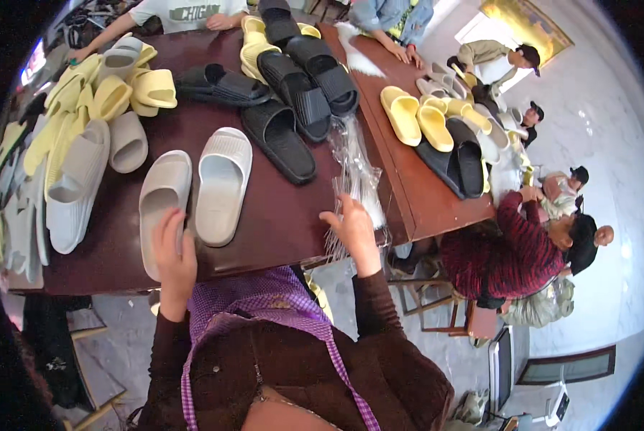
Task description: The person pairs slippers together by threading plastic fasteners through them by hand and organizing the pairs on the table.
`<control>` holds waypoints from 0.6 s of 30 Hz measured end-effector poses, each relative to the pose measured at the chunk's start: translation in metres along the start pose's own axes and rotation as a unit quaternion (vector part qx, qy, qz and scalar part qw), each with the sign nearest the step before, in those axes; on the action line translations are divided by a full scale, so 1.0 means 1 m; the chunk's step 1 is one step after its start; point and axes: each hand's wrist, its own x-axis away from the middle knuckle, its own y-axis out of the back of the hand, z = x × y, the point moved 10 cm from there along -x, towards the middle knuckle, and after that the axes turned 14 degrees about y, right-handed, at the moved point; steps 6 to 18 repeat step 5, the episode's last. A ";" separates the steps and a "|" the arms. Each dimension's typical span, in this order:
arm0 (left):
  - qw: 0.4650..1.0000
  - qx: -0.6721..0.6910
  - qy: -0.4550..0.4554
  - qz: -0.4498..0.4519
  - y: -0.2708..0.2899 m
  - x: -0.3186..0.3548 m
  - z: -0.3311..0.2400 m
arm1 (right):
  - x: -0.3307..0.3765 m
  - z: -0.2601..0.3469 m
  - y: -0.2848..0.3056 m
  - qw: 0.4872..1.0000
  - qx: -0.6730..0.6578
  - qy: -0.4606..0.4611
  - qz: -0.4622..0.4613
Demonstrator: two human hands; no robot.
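Two light grey slide slippers lie side by side in front of me, the left slipper (165, 183) and the right slipper (223, 179). My left hand (175, 251) is over the near end of the left one, fingers stretched and slightly apart; whether it touches the slipper cannot be made out. At the table's near edge, my right hand (356, 231) has its thumb and fingers apart beside a bundle of thin clear-white plastic strands (358, 169). I see nothing held in it. A black slipper (279, 141) lies between the grey pair and the strands.
Yellow and grey slippers (77, 161) pile up on the dark red table (279, 230) at left. More black slippers (293, 86) lie at the far side. A second table (422, 208) at right bears yellow, black and grey slippers. People work around both tables, one in a red-black sweater (491, 251).
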 end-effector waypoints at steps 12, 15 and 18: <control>0.998 0.023 0.022 0.046 -0.015 0.011 0.000 | 0.002 -0.016 -0.043 0.999 -0.003 -0.010 0.033; 0.998 0.023 0.022 0.046 -0.015 0.011 0.000 | 0.002 -0.016 -0.043 0.999 -0.003 -0.010 0.033; 0.998 0.023 0.022 0.046 -0.015 0.011 0.000 | 0.002 -0.016 -0.043 0.999 -0.003 -0.010 0.033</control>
